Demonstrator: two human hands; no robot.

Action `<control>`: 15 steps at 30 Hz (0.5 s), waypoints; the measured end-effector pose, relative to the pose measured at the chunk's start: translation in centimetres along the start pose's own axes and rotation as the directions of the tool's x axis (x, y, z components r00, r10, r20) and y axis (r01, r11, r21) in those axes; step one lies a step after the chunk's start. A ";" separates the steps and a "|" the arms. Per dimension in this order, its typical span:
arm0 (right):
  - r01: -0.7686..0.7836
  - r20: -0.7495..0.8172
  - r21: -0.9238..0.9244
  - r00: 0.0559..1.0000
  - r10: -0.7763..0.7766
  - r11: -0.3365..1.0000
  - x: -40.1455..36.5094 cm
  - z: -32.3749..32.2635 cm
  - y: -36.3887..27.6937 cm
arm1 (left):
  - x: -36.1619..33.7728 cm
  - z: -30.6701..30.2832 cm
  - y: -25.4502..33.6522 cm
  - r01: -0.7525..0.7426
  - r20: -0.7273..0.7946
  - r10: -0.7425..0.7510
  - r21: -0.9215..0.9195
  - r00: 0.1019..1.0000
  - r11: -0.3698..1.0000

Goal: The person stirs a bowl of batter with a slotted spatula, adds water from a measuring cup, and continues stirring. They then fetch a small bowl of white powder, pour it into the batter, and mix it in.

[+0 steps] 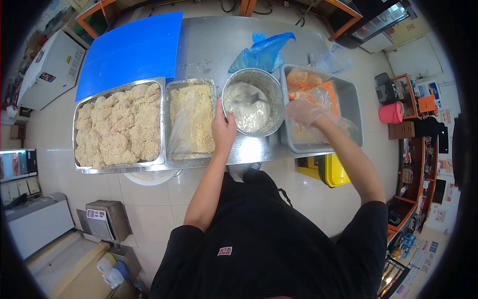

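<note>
My left hand (224, 125) is closed on the near left side of a round metal pot (275, 119), thumb up along its wall. White batter (246, 112) lies in the pot, with a blurred dark piece (255, 98) sticking out of it. In a clear plastic glove, my right hand (302, 112) hovers over the left part of a grey tub (356, 119), just right of the pot; the blurred glove hides its finger positions. Inside the tub are orange-coated pieces (302, 79) and clear plastic film.
Left of the pot, a metal tray (213, 94) holds yellowish crumbs, and a larger tray (163, 124) carries breaded pieces (119, 124). A blue board (132, 55), a blue plastic bag (261, 56) and a clear jug (336, 57) lie farther back on the steel table (209, 37). A yellow bin (336, 170) stands below.
</note>
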State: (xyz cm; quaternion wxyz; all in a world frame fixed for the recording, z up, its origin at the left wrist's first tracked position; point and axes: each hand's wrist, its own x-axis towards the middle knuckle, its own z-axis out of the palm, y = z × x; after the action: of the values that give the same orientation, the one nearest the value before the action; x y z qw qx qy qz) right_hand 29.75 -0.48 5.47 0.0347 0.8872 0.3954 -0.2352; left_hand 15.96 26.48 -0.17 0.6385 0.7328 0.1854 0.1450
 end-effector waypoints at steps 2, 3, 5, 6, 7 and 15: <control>-0.106 0.132 0.198 0.988 0.081 0.974 -1.2 -3.5 -5.1 | 0.4 0.0 -0.4 -0.005 -0.012 0.004 -0.020 1.000 1.000; -0.166 0.206 0.290 0.973 0.108 0.943 -1.7 -4.5 -6.6 | 0.5 0.0 -0.7 -0.003 -0.018 0.002 -0.029 1.000 1.000; 0.163 0.099 0.079 0.980 -0.170 0.983 -1.8 -2.1 -0.9 | 0.5 -0.1 -1.7 -0.040 -0.023 0.040 0.012 0.999 0.999; 0.161 0.098 0.026 0.982 -0.162 0.987 -2.0 -2.0 -0.5 | 0.4 0.0 -1.7 -0.055 -0.027 0.056 0.030 0.998 0.998; 0.158 0.097 -0.028 0.983 -0.155 0.987 -2.1 -1.8 0.0 | 0.0 0.0 -1.6 -0.032 -0.025 0.032 0.023 0.999 0.999; -0.286 0.210 -0.038 0.935 0.287 0.958 -3.1 -9.8 -8.0 | 0.2 0.1 -0.9 0.040 -0.001 -0.040 -0.011 0.999 0.999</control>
State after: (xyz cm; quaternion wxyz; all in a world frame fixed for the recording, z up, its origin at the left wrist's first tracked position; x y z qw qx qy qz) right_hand 26.00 5.30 16.58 0.1140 0.9048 0.2567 -0.3200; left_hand 16.15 26.60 -1.11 0.6453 0.7252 0.1995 0.1336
